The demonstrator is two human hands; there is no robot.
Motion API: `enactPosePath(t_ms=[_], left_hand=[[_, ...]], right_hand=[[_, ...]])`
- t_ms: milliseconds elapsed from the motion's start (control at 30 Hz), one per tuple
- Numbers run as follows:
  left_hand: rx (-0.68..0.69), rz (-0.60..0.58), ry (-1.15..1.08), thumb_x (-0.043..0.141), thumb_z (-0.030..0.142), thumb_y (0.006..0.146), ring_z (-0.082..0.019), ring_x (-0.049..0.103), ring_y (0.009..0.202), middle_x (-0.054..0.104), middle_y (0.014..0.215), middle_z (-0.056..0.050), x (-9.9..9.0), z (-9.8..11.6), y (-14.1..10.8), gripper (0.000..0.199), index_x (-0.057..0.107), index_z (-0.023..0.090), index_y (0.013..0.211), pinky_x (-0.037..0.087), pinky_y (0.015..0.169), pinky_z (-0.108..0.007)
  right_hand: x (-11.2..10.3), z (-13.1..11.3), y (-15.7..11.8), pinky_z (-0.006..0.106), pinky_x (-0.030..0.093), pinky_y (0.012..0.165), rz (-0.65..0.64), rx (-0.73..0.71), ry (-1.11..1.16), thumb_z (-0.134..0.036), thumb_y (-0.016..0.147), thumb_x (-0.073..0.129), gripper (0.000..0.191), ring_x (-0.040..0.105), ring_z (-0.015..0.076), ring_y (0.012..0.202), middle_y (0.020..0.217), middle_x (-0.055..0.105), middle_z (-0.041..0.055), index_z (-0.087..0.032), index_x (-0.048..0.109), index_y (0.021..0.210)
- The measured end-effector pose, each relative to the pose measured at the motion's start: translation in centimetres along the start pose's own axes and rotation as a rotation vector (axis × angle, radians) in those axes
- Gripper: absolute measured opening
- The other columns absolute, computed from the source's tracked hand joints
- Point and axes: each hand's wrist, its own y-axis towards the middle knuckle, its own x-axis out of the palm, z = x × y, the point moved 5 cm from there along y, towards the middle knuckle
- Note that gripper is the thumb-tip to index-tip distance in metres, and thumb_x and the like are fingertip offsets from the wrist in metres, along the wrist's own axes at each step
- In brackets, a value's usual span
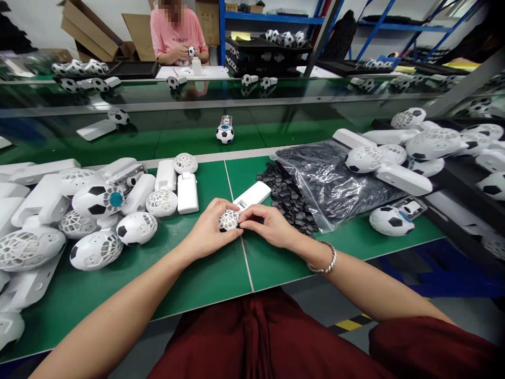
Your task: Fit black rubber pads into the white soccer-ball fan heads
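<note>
My left hand (212, 228) is closed round a small soccer-ball-shaped device (228, 220), whose lattice side faces up. From the ball a white handle (252, 195) extends away to the upper right. My right hand (269, 225) is pinched against the ball's right side, its fingertips together; whatever lies between them is too small to make out. Just beyond that hand lies a pile of small black pieces (290, 197), spilling from a clear plastic bag (331, 179) full of them.
Many white soccer-ball devices (97, 200) are heaped on the left of the green bench (205, 268). More are piled at the right (394, 152). A single unit (224, 131) stands on the green conveyor (177, 129) ahead. Across it sits a person in pink (177, 34), holding a ball.
</note>
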Motion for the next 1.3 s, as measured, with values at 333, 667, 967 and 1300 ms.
enactPosePath(t_ms=[333, 667, 967, 1300], left_hand=[[-0.007, 0.038, -0.027, 0.059, 0.018, 0.069, -0.021, 0.051, 0.100, 0.048, 0.103, -0.004, 0.0, 0.2, 0.0, 0.030, 0.052, 0.020, 0.099, 0.039, 0.093, -0.038], [0.032, 0.111, -0.050, 0.055, 0.005, 0.061, -0.020, 0.051, 0.098, 0.049, 0.100, -0.005, 0.2, 0.3, -0.5, 0.038, 0.053, 0.020, 0.097, 0.042, 0.089, -0.034], [0.174, 0.141, 0.084, 0.062, 0.011, 0.056, -0.022, 0.051, 0.097, 0.053, 0.099, -0.006, -3.3, 5.0, 3.4, 0.038, 0.059, 0.018, 0.093, 0.042, 0.089, -0.034], [-0.032, 0.295, -0.119, 0.065, 0.014, 0.051, -0.021, 0.053, 0.091, 0.052, 0.097, -0.006, 0.2, 0.5, -1.1, 0.042, 0.060, 0.018, 0.092, 0.045, 0.083, -0.032]], right_hand=[[0.8, 1.3, -0.2, 0.023, 0.047, 0.066, 0.030, 0.176, 0.226, -0.025, 0.072, 0.063, 0.011, 0.055, 0.0097, 0.067, 0.073, 0.060, -0.0009, -0.016, 0.059, 0.075], [0.8, 0.8, -0.2, 0.020, 0.035, 0.054, 0.026, 0.145, -0.091, -0.029, 0.079, 0.057, 0.016, 0.047, 0.0090, 0.057, 0.061, 0.053, -0.0036, -0.017, 0.052, 0.071], [-1.5, 0.3, 0.0, 0.021, 0.039, 0.050, 0.087, 0.172, 0.027, -0.049, 0.080, 0.048, 0.032, 0.047, 0.0105, 0.053, 0.061, 0.051, -0.0020, -0.018, 0.053, 0.075], [0.6, 2.6, -0.6, 0.019, 0.041, 0.047, 0.037, 0.319, -0.069, -0.056, 0.071, 0.051, 0.038, 0.053, 0.0126, 0.048, 0.053, 0.057, -0.0006, -0.020, 0.056, 0.061]])
